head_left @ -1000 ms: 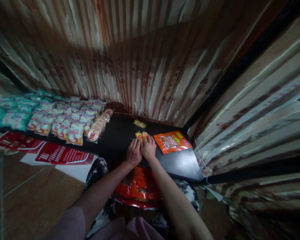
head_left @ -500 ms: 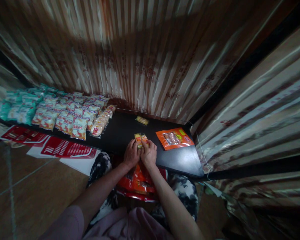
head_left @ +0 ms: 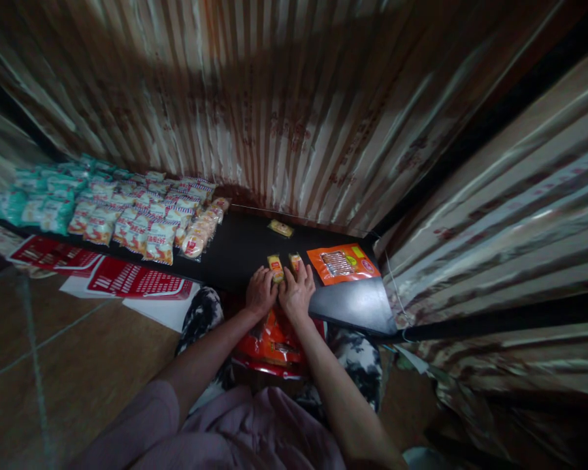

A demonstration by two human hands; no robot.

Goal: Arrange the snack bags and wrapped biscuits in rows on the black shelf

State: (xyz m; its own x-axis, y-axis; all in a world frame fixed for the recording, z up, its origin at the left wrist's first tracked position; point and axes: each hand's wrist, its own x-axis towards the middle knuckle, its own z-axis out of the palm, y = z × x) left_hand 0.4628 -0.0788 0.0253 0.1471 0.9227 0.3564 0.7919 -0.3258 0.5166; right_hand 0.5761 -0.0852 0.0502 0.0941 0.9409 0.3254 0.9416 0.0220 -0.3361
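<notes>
Two small yellow snack packets stand side by side at the near edge of a black table. My left hand is closed on the left packet. Beside it, my right hand holds the right packet with its fingers partly spread. A third small yellow packet lies farther back on the table. An orange pouch lies flat just right of my right hand.
Several rows of snack packs cover the table's left part. Red printed sheets lie on the floor at the left. An orange bag sits in my lap. Striped curtain cloth hangs behind and to the right.
The two packets, held together before, now stand slightly apart, one in each hand. My right fingers have spread wider. The camera has shifted a little.
</notes>
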